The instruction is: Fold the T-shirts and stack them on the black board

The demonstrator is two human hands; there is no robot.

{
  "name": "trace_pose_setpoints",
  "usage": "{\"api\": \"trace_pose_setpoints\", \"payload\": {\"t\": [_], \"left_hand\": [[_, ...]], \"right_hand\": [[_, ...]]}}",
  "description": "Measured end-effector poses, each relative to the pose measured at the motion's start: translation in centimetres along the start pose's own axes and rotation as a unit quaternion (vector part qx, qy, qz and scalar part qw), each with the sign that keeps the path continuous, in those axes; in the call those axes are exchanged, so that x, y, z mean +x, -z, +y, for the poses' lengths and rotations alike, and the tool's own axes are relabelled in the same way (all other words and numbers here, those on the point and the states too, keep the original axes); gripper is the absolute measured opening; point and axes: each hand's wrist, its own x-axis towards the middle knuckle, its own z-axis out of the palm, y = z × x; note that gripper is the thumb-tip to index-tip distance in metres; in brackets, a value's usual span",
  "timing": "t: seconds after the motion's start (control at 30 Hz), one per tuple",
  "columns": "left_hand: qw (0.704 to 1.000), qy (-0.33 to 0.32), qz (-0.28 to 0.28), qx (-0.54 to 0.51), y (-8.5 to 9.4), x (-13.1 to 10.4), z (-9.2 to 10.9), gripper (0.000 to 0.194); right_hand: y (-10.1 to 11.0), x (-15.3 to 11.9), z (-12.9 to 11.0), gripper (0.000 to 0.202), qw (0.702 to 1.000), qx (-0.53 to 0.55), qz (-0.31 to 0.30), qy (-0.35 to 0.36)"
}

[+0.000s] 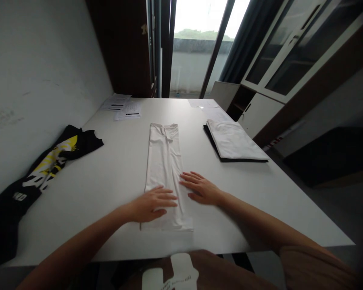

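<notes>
A white garment (163,161), folded into a long narrow strip, lies on the white table with a collar-like fold at its far end. My left hand (153,204) rests flat on its near part, fingers spread and pointing right. At the garment's right edge lies my right hand (201,188), palm down, with its fingertips on the cloth and its fingers apart. Neither hand grips anything.
A black garment with yellow and white print (53,161) lies along the table's left side. Folded white cloth (232,141) sits on black cloth at the right. Papers (128,109) lie at the far left corner, with more sheets (210,109) at the far right.
</notes>
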Motion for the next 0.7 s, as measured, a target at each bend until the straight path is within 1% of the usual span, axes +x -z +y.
{"api": "trace_pose_setpoints", "payload": {"t": [0.07, 0.17, 0.23, 0.27, 0.33, 0.4, 0.47, 0.6, 0.67, 0.7], "left_hand": [[0.997, 0.043, 0.041, 0.051, 0.1, -1.1, -1.6, 0.043], [0.984, 0.101, 0.091, 0.113, 0.0, -3.2, -4.2, 0.046], [0.978, 0.128, 0.102, 0.132, -0.1, -4.5, -5.1, 0.05], [0.977, 0.134, 0.098, 0.135, 0.0, -5.1, -5.3, 0.053], [0.98, 0.132, 0.074, 0.13, 0.1, -5.9, -5.0, 0.06], [0.984, 0.123, 0.047, 0.119, 0.2, -6.4, -4.1, 0.07], [0.987, 0.115, 0.028, 0.108, 0.1, -6.8, -3.1, 0.075], [0.99, 0.093, 0.009, 0.103, -0.7, -7.2, -1.7, 0.068], [0.99, 0.086, 0.01, 0.111, -1.3, -7.1, -1.4, 0.066], [0.989, 0.086, 0.015, 0.117, -1.6, -7.0, -1.4, 0.066]], "right_hand": [[0.2, -1.1, -1.9, 0.066, 1.0, 0.016, -0.014, 0.023], [0.1, -1.4, -3.9, 0.076, 0.998, 0.026, -0.038, 0.051], [-0.2, -1.0, -4.7, 0.08, 0.996, 0.03, -0.046, 0.072], [-0.5, -0.8, -4.9, 0.08, 0.995, 0.032, -0.043, 0.082], [-1.1, -0.2, -5.2, 0.072, 0.994, 0.031, -0.027, 0.097], [-1.7, 0.1, -5.4, 0.061, 0.994, 0.026, -0.007, 0.107], [-2.1, 0.3, -5.6, 0.054, 0.992, 0.023, 0.004, 0.123], [-2.4, 0.3, -6.0, 0.059, 0.989, 0.014, -0.014, 0.147], [-2.7, 0.4, -6.3, 0.061, 0.991, 0.009, -0.014, 0.135], [-2.8, 0.4, -6.4, 0.059, 0.992, 0.008, -0.009, 0.125]]}}
